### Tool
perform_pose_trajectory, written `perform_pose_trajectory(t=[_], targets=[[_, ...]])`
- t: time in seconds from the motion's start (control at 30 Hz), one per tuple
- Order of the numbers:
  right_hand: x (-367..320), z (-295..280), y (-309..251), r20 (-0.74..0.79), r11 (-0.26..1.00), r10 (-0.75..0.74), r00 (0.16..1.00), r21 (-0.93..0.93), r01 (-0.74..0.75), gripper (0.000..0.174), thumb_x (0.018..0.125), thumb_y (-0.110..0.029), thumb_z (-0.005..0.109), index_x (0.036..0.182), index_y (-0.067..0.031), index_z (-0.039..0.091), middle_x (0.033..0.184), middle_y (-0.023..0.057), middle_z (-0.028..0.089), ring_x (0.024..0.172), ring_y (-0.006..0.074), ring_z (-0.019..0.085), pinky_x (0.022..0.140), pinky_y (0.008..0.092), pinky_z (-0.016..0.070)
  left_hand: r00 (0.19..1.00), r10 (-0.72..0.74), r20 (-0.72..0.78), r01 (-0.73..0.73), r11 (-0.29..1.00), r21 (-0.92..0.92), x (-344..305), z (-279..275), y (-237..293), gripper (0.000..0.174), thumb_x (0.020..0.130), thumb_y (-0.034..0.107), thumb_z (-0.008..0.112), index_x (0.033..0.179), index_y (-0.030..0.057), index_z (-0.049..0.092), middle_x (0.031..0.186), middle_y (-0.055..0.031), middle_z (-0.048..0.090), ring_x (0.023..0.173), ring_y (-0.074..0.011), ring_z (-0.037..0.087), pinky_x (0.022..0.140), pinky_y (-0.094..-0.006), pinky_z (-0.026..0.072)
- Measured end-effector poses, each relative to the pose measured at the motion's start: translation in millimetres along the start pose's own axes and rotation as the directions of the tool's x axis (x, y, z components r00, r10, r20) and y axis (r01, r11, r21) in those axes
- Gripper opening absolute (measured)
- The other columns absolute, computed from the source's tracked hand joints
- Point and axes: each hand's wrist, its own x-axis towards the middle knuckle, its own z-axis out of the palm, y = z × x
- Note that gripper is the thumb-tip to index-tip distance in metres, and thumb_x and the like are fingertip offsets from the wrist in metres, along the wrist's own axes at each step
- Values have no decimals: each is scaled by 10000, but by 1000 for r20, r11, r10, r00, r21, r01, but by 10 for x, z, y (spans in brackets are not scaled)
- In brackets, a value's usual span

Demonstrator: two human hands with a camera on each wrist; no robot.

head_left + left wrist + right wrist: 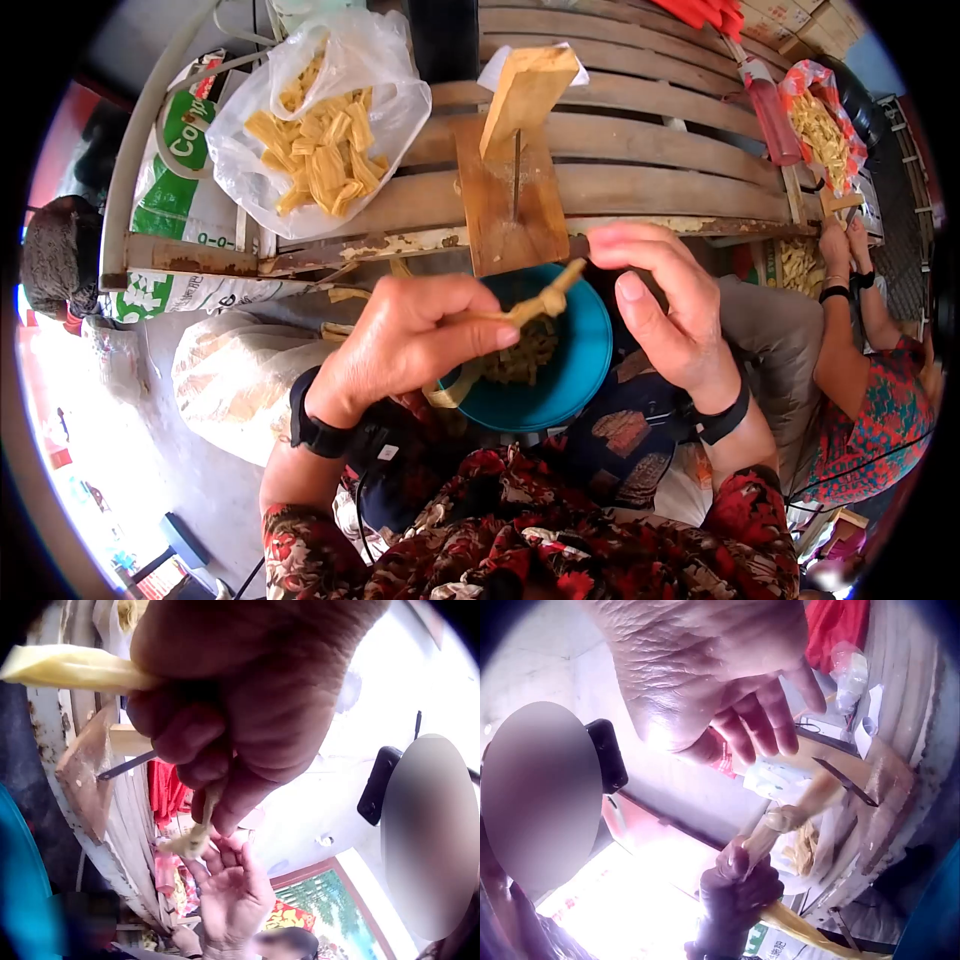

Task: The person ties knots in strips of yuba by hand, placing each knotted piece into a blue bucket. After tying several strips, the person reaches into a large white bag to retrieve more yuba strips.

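Observation:
My left hand point(405, 330) has its fingers curled round a long yellowish strip point(550, 299), which shows a knot-like bulge near its free end. In the left wrist view the strip point(75, 669) sticks out on both sides of the fist. My right hand point(665, 310) is apart from the strip, just right of its tip, with fingers extended and nothing in them. Below both hands a teal basin point(590, 350) holds short cut pieces. Beyond it, a wooden board point(475, 190) bears an upright metal blade point(517, 180) with a wood block point(525, 95) at its top.
A plastic bag point(235, 150) of yellowish pieces lies on the slatted bench point(640, 190) at the left. A pink bottle point(770, 120) and a red bag point(855, 150) are at the right. Another person's arms point(845, 330) work beside me. A whitish sack point(230, 370) stands at the lower left.

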Motion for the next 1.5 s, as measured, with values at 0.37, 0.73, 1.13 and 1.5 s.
perform_pose_trajectory(t=[0.37, 0.73, 1.13, 1.5], targets=[[220, 339, 453, 94, 955, 37, 995, -297, -8, 110, 825, -198, 608, 849, -97, 575, 688, 53, 578, 698, 277, 585, 895, 445, 414, 992, -38, -119, 63, 974, 215, 422, -60, -325, 215, 819, 177, 692, 904, -13, 639, 677, -6, 584, 631, -53, 487, 575, -217, 407], [425, 459, 650, -35, 777, 398, 917, -518, -357, 234, 846, -289, 556, 746, -79, 581, 745, 142, 607, 713, 314, 600, 618, 397, 471, 873, 89, -479, 143, 893, 427, 832, -49, -649, 270, 825, 306, 654, 819, 37, 657, 598, -155, 560, 545, -250, 555, 517, -353, 428], [-156, 348, -77, -190, 651, 500, 845, 726, -221, 235, 920, -187, 539, 941, 37, 610, 872, 108, 623, 773, 177, 594, 732, 290, 476, 998, -40, 39, 49, 959, -279, -134, 273, 155, 305, 871, 211, 632, 1100, 14, 592, 665, -3, 530, 514, -55, 439, 458, -200, 321], [-498, 351, -812, 48, 943, -49, 998, 333, 30, 196, 937, -145, 516, 925, 27, 609, 789, 123, 656, 659, 160, 638, 589, 270, 502, 996, -33, 84, 50, 977, -205, -390, 315, 196, 200, 834, 144, 606, 931, -30, 620, 948, -79, 627, 876, -153, 575, 752, -278, 448]])
